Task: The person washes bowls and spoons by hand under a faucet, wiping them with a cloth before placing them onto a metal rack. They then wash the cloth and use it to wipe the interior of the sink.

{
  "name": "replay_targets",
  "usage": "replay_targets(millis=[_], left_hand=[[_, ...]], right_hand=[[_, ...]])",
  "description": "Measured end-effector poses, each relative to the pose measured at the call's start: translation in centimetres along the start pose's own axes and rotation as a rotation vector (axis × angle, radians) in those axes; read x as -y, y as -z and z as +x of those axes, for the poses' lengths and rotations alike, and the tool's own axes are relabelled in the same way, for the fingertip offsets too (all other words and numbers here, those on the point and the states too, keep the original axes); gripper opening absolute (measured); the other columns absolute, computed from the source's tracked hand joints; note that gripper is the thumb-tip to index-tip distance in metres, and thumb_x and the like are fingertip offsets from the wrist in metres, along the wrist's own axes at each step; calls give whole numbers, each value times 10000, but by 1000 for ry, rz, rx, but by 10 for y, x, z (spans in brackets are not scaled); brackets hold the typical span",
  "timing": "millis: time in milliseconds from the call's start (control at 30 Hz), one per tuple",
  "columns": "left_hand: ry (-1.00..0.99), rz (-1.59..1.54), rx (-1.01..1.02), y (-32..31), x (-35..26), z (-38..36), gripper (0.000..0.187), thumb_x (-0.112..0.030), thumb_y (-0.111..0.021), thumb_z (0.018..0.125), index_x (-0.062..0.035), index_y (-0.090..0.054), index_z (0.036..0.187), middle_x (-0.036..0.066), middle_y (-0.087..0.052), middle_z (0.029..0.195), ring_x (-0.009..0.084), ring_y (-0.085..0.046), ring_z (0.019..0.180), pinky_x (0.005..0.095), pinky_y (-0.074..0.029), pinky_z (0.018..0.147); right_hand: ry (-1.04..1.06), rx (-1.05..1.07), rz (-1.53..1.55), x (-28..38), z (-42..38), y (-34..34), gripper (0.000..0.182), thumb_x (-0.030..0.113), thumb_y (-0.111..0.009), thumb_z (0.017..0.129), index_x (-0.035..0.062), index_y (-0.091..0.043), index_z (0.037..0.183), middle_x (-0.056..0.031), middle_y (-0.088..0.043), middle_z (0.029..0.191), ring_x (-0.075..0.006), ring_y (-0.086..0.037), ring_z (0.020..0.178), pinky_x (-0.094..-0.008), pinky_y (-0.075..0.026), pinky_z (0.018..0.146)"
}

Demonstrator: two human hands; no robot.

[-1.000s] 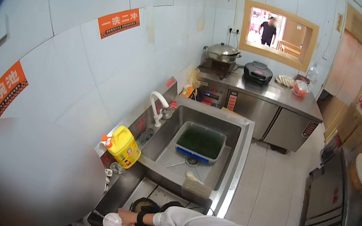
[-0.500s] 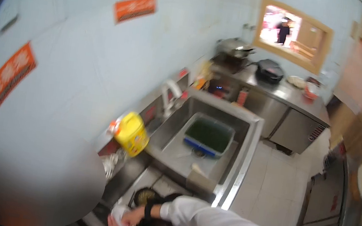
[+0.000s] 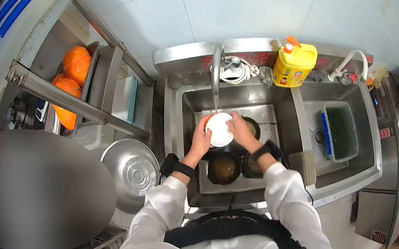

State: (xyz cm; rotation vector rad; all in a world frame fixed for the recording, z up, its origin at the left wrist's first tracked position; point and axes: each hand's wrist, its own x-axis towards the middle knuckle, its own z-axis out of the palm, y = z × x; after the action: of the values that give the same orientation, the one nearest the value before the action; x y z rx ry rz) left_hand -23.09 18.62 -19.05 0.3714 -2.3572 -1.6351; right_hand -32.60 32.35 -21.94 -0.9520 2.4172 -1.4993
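A small white bowl is held just below the metal faucet, over the left sink basin. My left hand grips its left rim, fingers wrapped round the side. On the opposite side my right hand is closed on the upper right rim. Beneath my hands, a dark round bowl with brownish liquid sits in the basin. Other dark bowls stand next to it, partly covered by my right hand and wrist.
A yellow detergent jug stands on the back ledge. The right basin holds a clear tub of dark green contents. At left are a large metal basin, a metal rack and orange bowls.
My view has swung left and down, bringing the rack and both arms fully into sight. The white bowl stays in my hands, now seen under the faucet.
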Motion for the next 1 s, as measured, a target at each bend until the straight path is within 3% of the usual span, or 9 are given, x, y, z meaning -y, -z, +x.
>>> replay_targets(millis=[100,167,267,333,433,567,767,833,1000], left_hand=[[134,-327,-53,-5,22,10,476,48,-311,798,-62,-331,1261,139,-403,1247,274,-426,1142,377,-398,925],[403,-546,-73,-13,35,23,490,32,-312,823,-94,-276,1295,133,-382,1267,288,-440,1131,438,-456,853],[537,-807,-7,-18,18,38,487,31,-341,803,-102,-290,1269,127,-417,1211,291,-471,1094,464,-483,777],[585,-953,57,-20,7,43,422,27,-379,764,-71,-368,1175,130,-457,1130,314,-493,1049,502,-503,714],[683,-1031,102,-28,-2,52,415,1,-400,761,-60,-350,1169,150,-448,1136,332,-496,1037,514,-502,724],[722,-1082,272,-31,9,62,503,-54,-455,754,-74,-297,1232,162,-419,1194,345,-466,1085,513,-448,851],[439,-434,162,-13,-52,51,565,-54,-570,707,-132,-352,1223,150,-389,1188,304,-425,1088,398,-448,824],[-122,287,39,-16,-40,48,630,-57,-662,632,-125,-395,1199,155,-399,1073,312,-417,1031,389,-398,857],[-275,452,-68,-16,-59,46,672,-14,-702,557,-124,-443,1167,153,-411,998,321,-405,970,377,-357,880]], right_hand=[[-487,106,645,6,-37,19,321,258,-461,896,-22,-427,1048,-97,-522,827,-138,-552,603,-256,-461,524],[-538,-18,727,-4,-71,23,294,249,-466,895,-2,-434,1047,-57,-517,832,-135,-552,633,-252,-477,558],[-191,-31,244,-47,-129,30,201,206,-502,878,51,-452,996,-39,-519,829,-132,-557,666,-259,-497,589],[-762,-68,883,-43,-160,40,118,115,-531,843,96,-453,930,-18,-506,801,-120,-544,668,-255,-494,579],[-917,-15,896,-45,-187,54,103,79,-530,838,128,-450,881,12,-484,786,-108,-520,664,-247,-454,558],[-793,-73,739,-45,-193,46,118,61,-502,832,139,-462,910,16,-488,757,-94,-509,611,-216,-402,483],[-757,-228,543,-38,-174,35,97,53,-509,810,82,-461,889,-9,-508,758,-88,-489,576,-230,-392,478],[-685,-244,427,-36,-180,35,91,45,-521,799,58,-472,875,-22,-516,769,-88,-471,599,-235,-392,535],[-606,-282,347,-58,-191,28,82,8,-524,781,47,-513,852,-28,-539,771,-104,-485,655,-249,-410,619]])
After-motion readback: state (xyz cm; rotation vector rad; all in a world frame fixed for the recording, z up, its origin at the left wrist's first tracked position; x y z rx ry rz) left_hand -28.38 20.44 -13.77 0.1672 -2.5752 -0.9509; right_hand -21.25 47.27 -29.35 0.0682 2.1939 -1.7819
